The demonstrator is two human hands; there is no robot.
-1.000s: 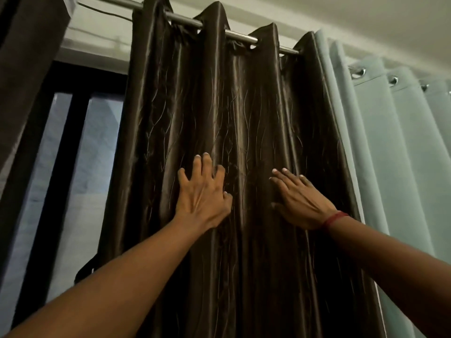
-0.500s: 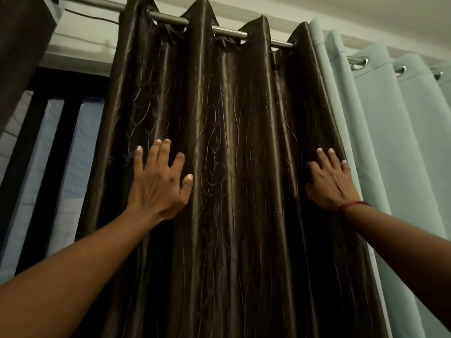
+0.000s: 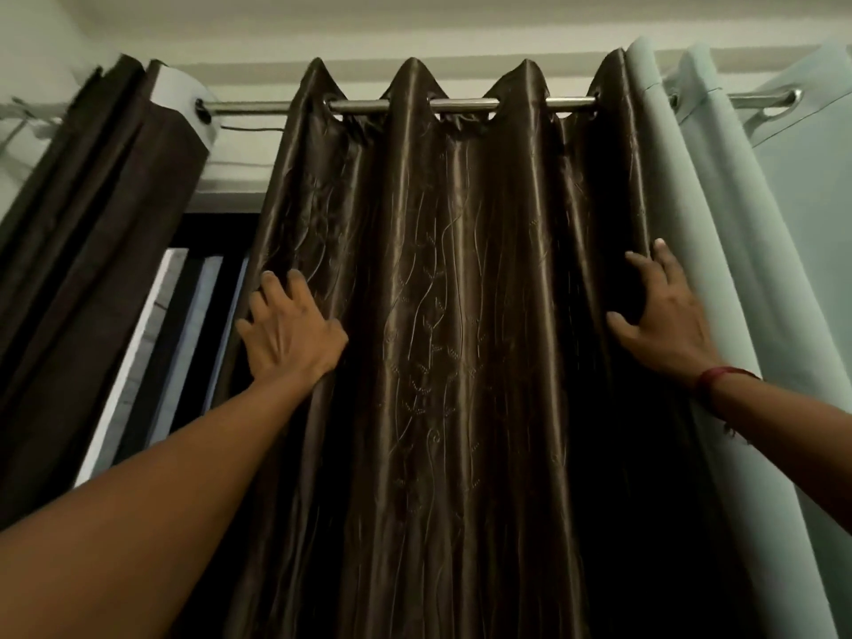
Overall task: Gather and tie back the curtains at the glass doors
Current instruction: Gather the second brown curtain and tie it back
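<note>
Here, both hands' spread fingers (image 3: 664,255) press the brown curtain's (image 3: 461,315) edges.

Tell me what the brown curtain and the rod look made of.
Brown curtain: glossy satin-like fabric, probably synthetic; bright sheen along the folds, stitched vine pattern. Rod: looks like polished metal, silver with a highlight along it; could be plated.
</note>
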